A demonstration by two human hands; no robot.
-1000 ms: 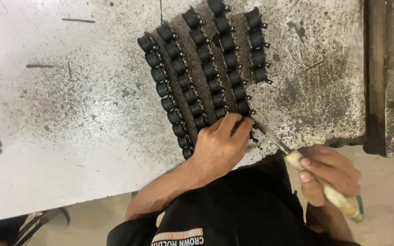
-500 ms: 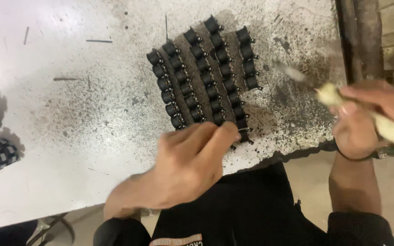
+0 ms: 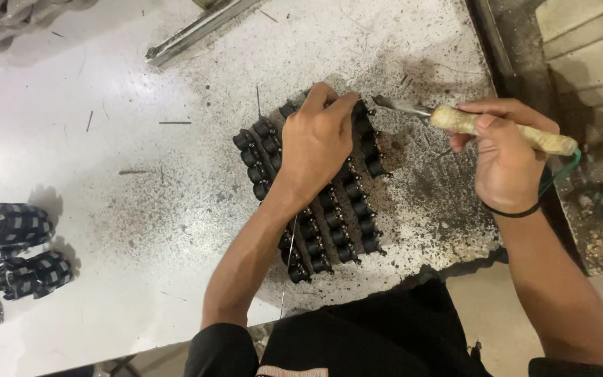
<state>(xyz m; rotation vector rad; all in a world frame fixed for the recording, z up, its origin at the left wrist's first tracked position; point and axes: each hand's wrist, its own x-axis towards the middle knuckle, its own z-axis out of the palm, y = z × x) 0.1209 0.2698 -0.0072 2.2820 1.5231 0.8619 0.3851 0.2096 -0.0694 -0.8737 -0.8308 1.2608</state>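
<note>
- Left hand [image 3: 319,143] flat on black mat [image 3: 329,223]; right hand [image 3: 507,164] grips tool [image 3: 483,126]
- Black rolls [image 3: 15,251] far left; metal bar [image 3: 200,28] behind
- Counter [image 3: 106,160] white, gritty

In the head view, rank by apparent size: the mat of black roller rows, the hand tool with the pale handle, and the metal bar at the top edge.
1. Mat of black roller rows, largest.
2-3. Hand tool and metal bar look alike in length; unranked.

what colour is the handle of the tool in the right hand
Pale cream, a bit grimy. The handle shows best in the head view, gripped by the right hand.
</note>
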